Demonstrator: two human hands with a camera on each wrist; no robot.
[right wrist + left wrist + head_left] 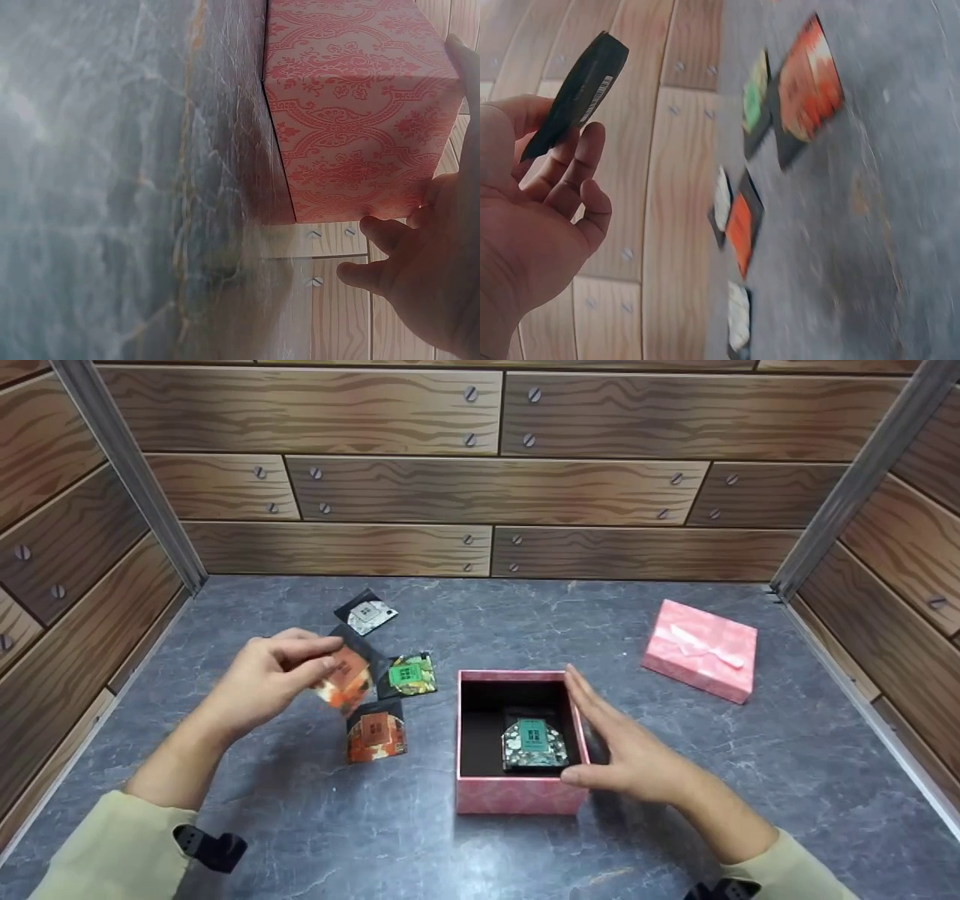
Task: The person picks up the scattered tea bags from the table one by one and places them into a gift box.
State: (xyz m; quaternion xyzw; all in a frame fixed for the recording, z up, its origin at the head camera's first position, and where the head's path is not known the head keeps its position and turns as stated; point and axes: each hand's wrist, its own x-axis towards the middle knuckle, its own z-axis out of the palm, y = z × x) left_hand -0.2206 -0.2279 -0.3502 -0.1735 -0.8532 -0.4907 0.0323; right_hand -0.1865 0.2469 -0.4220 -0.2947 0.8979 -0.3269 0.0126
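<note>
My left hand (262,679) pinches a black sachet with an orange print (349,671) between thumb and fingers, above the table's left side. Its dark back, with a barcode, faces the left wrist view as a tilted sachet (577,94). Below and beside it lie a green sachet (409,675), an orange-red sachet (376,731) and a white-grey sachet (367,611). My right hand (630,750) rests against the right side of a lidless pink box (517,795), fingers extended, thumb at the near corner. Inside the box is a teal-labelled sachet (534,742).
A pink lid (701,649) with a ribbon bow lies at the right rear of the marbled grey table (525,622). Wood-plank-patterned walls (420,487) enclose the back and both sides. The left wrist view also shows a pale sachet (739,319) on the table.
</note>
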